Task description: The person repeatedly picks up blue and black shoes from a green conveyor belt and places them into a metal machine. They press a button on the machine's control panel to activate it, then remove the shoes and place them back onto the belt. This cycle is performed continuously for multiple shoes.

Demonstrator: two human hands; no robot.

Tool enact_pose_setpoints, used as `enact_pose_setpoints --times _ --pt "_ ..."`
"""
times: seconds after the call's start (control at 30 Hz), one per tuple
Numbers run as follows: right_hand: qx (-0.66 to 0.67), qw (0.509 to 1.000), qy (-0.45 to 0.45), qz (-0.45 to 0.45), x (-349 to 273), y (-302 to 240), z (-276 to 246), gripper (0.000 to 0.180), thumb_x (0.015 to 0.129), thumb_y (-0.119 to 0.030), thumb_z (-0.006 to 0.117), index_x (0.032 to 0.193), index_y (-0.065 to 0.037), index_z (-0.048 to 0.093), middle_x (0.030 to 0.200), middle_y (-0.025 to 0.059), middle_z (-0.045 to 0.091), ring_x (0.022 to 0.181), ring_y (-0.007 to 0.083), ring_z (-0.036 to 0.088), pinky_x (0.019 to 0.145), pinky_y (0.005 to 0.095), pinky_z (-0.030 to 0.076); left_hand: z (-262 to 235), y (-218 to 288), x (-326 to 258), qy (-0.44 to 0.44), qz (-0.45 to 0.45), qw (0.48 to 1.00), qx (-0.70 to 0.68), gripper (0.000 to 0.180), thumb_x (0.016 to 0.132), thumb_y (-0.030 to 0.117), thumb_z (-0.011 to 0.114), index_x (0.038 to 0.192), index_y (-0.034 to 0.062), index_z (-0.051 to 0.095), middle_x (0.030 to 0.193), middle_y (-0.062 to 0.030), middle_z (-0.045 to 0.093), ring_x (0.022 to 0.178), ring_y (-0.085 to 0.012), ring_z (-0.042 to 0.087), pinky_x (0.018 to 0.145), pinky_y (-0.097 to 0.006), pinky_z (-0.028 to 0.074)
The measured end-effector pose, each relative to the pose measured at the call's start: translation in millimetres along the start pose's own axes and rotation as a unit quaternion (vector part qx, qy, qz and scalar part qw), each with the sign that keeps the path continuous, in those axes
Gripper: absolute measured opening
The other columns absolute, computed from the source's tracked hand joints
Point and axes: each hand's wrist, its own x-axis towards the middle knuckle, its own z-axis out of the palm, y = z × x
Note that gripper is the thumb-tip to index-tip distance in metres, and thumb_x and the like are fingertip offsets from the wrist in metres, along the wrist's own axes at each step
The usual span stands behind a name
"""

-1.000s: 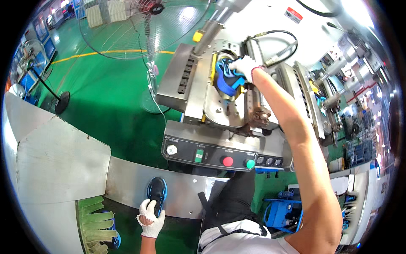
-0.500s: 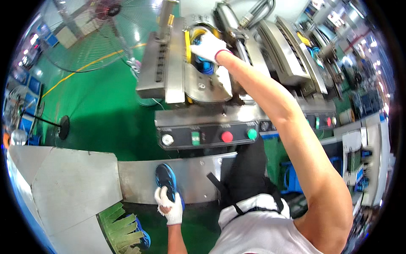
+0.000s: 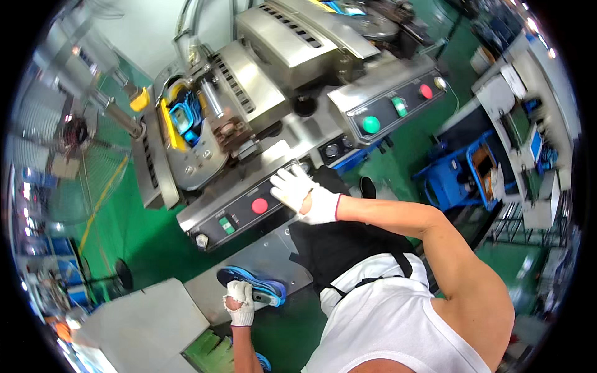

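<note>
My left hand (image 3: 239,303), in a worn white glove, has its fingers closed on the near side of a dark sneaker (image 3: 266,288) with blue edging. That sneaker is on a grey metal shelf (image 3: 264,253) in front of me. Farther right, my gloved right hand (image 3: 306,195) is spread over the control panel (image 3: 239,217), to the right of its red button (image 3: 259,206). It grips nothing; the panel part beneath it is hidden. Beyond the panel, a blue shoe (image 3: 184,117) sits in the steel press (image 3: 198,166), beside a yellow pad (image 3: 172,127).
A second panel, with a green button (image 3: 370,125), belongs to the press station on the right. Close to my left arm are a pale board (image 3: 146,326) and green strips (image 3: 209,353). A blue cart (image 3: 449,177) stands at the right, a caged fan (image 3: 76,132) at the far left.
My right hand has left the shoe in the press and come back to the control panel. The view has turned. The sneaker at my left hand now lies more crosswise in the picture.
</note>
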Motion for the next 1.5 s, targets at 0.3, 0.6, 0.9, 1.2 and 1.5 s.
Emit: enact_pose_setpoints --times 0.3,0.6,0.9,1.2,1.5 --pt "0.445 0.879 -0.136 0.105 -182 -55 -82 0.123 0.079 -0.055 0.085 0.168 -0.001 0.019 0.173 0.0271 0.020 0.161 0.0427 0.021 0.129 0.0518 0.023 26 188 131 0.019 0.120 0.978 -0.167 0.009 0.098 0.007 0.064 0.098 -0.0008 0.068 0.099 -0.0166 0.064 0.093 -0.0320 0.064 0.084 -0.043 0.052" --pt "0.321 0.686 0.491 0.431 -301 -87 -129 0.098 0.078 -0.032 0.094 0.155 -0.001 0.043 0.155 0.0181 0.050 0.145 0.0281 0.049 0.119 0.0431 0.043 61 497 236 -0.170 0.460 0.803 -0.338 0.038 0.088 0.012 0.081 0.121 -0.0001 0.067 0.122 -0.0222 0.066 0.102 -0.0383 0.069 0.092 -0.046 0.057" --pt "-0.014 0.417 0.721 0.554 -475 129 -228 0.072 0.094 -0.037 0.079 0.149 0.002 0.054 0.140 0.0236 0.063 0.138 0.0327 0.054 0.118 0.0446 0.039 120 560 209 -0.159 0.620 0.664 -0.386 0.064 0.075 0.018 0.091 0.132 0.0038 0.064 0.132 -0.0260 0.065 0.113 -0.0462 0.069 0.094 -0.051 0.059" --pt "-0.085 0.439 0.441 0.778 -734 399 -348 0.083 0.084 -0.062 0.081 0.143 -0.005 0.065 0.131 0.0162 0.072 0.114 0.0276 0.070 0.097 0.0409 0.054 183 400 176 -0.322 0.296 0.859 -0.268 0.049 0.088 0.005 0.082 0.133 0.0024 0.063 0.136 -0.0210 0.061 0.087 -0.0292 0.073 0.076 -0.037 0.063" --pt "-0.042 0.543 0.535 0.646 -738 426 -305 0.088 0.093 -0.058 0.076 0.147 0.006 0.050 0.134 0.0204 0.067 0.116 0.0295 0.068 0.096 0.0397 0.056 161 337 128 -0.239 0.072 0.940 -0.235 0.039 0.096 0.011 0.075 0.132 0.0037 0.063 0.129 -0.0204 0.063 0.096 -0.0318 0.072 0.084 -0.042 0.060"
